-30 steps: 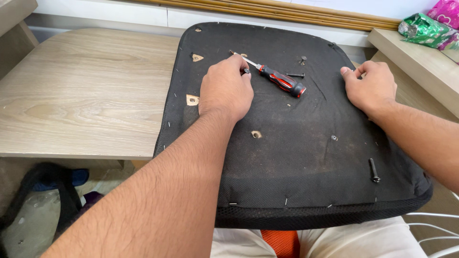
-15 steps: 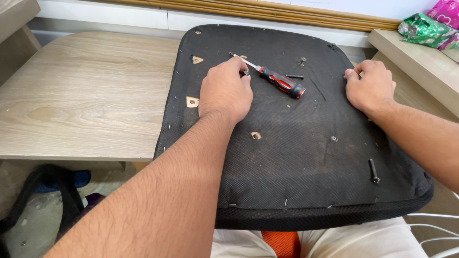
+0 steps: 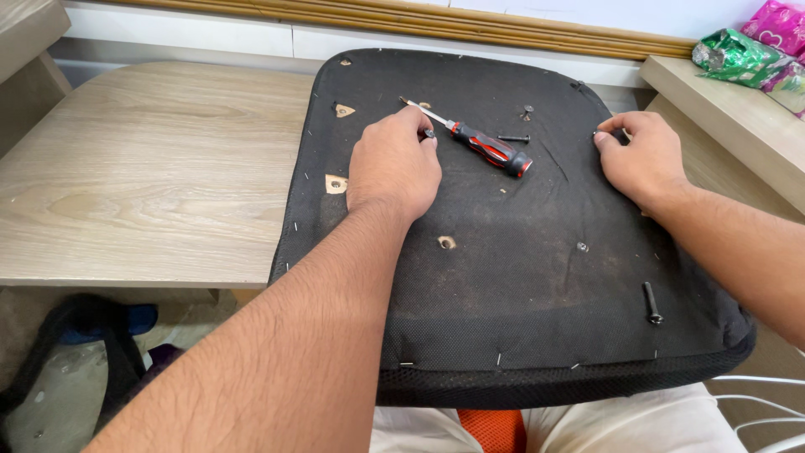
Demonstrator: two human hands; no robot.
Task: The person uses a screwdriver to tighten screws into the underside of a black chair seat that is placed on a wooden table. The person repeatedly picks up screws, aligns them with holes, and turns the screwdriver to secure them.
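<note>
Upturned black seat cushion (image 3: 520, 277) lies underside up, far half on the pale wood bench (image 3: 151, 176) at its right end, near edge overhanging onto the person's lap. Left hand (image 3: 394, 164) rests knuckles-up on the fabric toward the far-left quarter, fingers curled and pinching a small dark screw (image 3: 428, 132) at the tips. Right hand (image 3: 641, 159) sits at the far-right edge of the cushion, fingers bent, thumb and forefinger closed on something small and dark; what it is I cannot tell. Red-and-black screwdriver (image 3: 482, 144) lies loose on the cushion between the hands, just beside the left fingertips, tip pointing to the far-left corner. One loose bolt (image 3: 514, 138) lies beside its handle, another bolt (image 3: 650, 303) near the near-right corner. Judgement: the cushion looks rigid at its board, soft and padded at the rim, bulky rather than heavy; best gripped at two opposite edges. Fabric is thin, stapled, torn at the holes, so likely to snag. Screws are small, smooth, prone to roll. Crinkled foil packages, green (image 3: 734, 52) and pink (image 3: 776, 25), sit on the raised shelf (image 3: 729, 109) at far right.
</note>
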